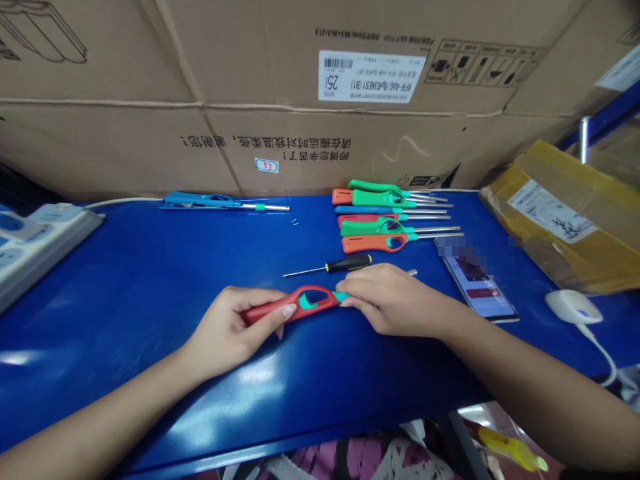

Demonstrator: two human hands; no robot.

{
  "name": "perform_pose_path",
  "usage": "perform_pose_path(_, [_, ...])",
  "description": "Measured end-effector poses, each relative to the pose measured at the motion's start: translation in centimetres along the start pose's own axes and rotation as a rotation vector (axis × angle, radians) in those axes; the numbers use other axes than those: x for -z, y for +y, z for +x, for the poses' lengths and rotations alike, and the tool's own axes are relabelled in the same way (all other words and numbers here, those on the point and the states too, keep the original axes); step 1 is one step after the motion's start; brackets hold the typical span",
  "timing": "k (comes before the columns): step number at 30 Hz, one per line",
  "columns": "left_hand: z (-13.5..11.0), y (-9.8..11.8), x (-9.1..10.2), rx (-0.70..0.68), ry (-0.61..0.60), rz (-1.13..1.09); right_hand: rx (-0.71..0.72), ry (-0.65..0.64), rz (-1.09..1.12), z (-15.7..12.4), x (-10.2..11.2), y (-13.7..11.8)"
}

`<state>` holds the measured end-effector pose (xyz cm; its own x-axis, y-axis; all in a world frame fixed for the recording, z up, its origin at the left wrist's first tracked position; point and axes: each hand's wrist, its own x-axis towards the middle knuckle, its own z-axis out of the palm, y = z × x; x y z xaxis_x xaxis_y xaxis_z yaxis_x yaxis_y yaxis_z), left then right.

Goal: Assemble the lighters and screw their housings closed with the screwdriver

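The red lighter (291,299) is held in both hands over the table (310,400), about midway between the near and far edges. Just beyond the right hand (385,297) lies a screwdriver (350,263), its shaft pointing toward the left end. Farther back, a row of lighters (370,229) in green, blue, red and orange lies near the far edge, tubes toward the right end. A blue lighter (200,201) lies along the far edge, left of two tiny pins (295,222). A power strip (45,233) fills the far left corner; a phone (483,283), a white puck (574,307) and a taped parcel (565,220) sit toward the right end. A large box (150,153) walls off the far edge.

The left hand (237,327) wraps the handle's rear, thumb along its side; the right fingers close around the teal collar and hide most of the front. The handle is glossy red, with a teal trigger inside its loop. The metal tip past the right hand is probably its tube.
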<state>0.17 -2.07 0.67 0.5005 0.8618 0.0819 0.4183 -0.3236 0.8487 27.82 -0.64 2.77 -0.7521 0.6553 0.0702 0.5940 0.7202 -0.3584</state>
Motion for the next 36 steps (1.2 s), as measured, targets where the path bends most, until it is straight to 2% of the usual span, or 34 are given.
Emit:
perform_pose_path(4, [0.2,0.0,-0.1,-0.032,-0.003,0.026,-0.005,-0.03,-0.026,0.1,0.0,0.0])
perform_pose_path(7, [0.2,0.1,0.0,-0.151,0.008,0.16,0.0,-0.091,-0.028,0.1,-0.1,0.0])
perform_pose_path(10, [0.1,0.2,0.5,-0.295,0.035,0.298,-0.027,-0.098,0.008,0.1,0.0,0.0])
perform_pose_path(13, [0.2,0.1,1.2,-0.384,0.055,0.379,-0.054,-0.029,0.095,0.0,0.7,0.1])
perform_pose_path(15, [0.2,0.0,1.7,-0.409,0.064,0.42,-0.072,0.086,0.161,0.0,1.4,0.5])
perform_pose_path(17, [0.4,-0.3,2.1,-0.413,0.075,0.449,-0.114,0.24,0.172,-0.1,2.0,1.4])
perform_pose_path(19, [0.7,-0.8,2.3,-0.389,0.089,0.454,-0.183,0.369,0.082,-0.1,2.4,2.8])
perform_pose_path(21, [1.0,-1.3,2.3,-0.335,0.085,0.43,-0.267,0.418,-0.072,-0.2,2.4,4.5])
perform_pose_path(24, [1.3,-1.9,2.2,-0.261,0.057,0.396,-0.363,0.396,-0.181,-0.2,2.0,7.0])
perform_pose_path(27, [1.6,-2.2,2.2,-0.237,0.041,0.379,-0.367,0.404,-0.15,-0.3,1.9,8.3])
perform_pose_path(36, [1.4,-2.8,2.1,-0.18,0.044,0.343,-0.393,0.236,-0.11,-1.0,2.6,8.5])
